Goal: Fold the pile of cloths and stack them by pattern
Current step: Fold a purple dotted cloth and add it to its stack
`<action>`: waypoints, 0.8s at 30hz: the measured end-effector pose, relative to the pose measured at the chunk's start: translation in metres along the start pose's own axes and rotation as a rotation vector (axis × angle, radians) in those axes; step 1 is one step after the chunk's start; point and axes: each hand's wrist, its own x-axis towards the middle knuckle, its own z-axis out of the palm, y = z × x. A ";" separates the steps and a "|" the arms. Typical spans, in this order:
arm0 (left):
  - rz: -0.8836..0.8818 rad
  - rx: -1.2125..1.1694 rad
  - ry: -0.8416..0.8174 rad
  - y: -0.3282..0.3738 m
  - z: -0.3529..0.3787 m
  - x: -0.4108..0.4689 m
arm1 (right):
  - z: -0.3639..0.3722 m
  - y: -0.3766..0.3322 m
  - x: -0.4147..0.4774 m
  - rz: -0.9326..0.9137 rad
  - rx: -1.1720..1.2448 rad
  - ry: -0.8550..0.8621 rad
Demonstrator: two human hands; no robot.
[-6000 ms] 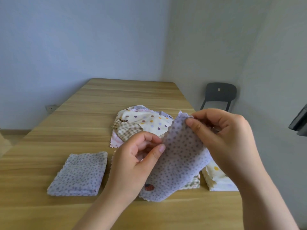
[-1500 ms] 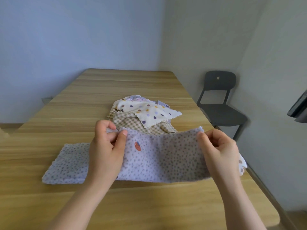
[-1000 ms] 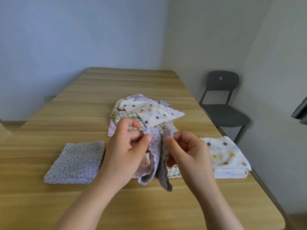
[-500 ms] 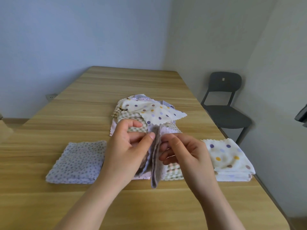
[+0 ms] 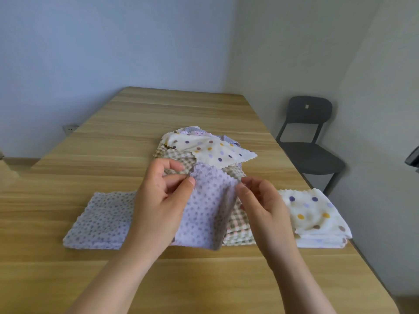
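Observation:
Above the table's front half I hold a lilac cloth with small dark dots [image 5: 207, 211], folded to a small square. My left hand [image 5: 162, 205] pinches its upper left corner. My right hand [image 5: 264, 206] pinches its upper right edge. A folded stack of the same lilac dotted pattern [image 5: 103, 220] lies to the left. A checked folded stack [image 5: 238, 230] sits partly hidden behind the held cloth. A cream stack with big coloured dots [image 5: 315, 216] lies at the right. The unfolded pile [image 5: 204, 150] sits behind my hands.
The wooden table [image 5: 158, 114] stretches back to a blue-grey wall. Its right edge runs close to the cream stack. A dark plastic chair [image 5: 310, 141] stands beyond that edge near the corner. A wall socket [image 5: 70, 127] shows at the left.
The lilac cloth, stretched wide between my hands 1.5 s ago, was folded in half and held edge-on. It now faces me as a small folded square, with my hands slightly further apart.

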 end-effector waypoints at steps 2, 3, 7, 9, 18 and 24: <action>0.066 0.025 0.014 -0.001 -0.005 0.001 | 0.006 0.006 0.002 0.145 0.022 -0.144; 0.093 0.054 0.021 -0.002 -0.007 0.002 | 0.009 0.007 0.002 0.194 0.085 -0.214; 0.153 0.227 0.056 -0.006 -0.023 0.000 | 0.021 0.005 0.000 0.242 0.364 -0.293; 0.155 0.281 0.078 -0.009 -0.030 -0.003 | 0.029 0.006 0.000 0.207 0.363 -0.234; 0.060 0.434 0.077 -0.027 -0.092 -0.009 | 0.093 -0.005 -0.003 0.119 0.124 -0.194; -0.076 0.502 0.099 -0.046 -0.147 0.010 | 0.141 -0.004 -0.003 0.084 0.007 -0.279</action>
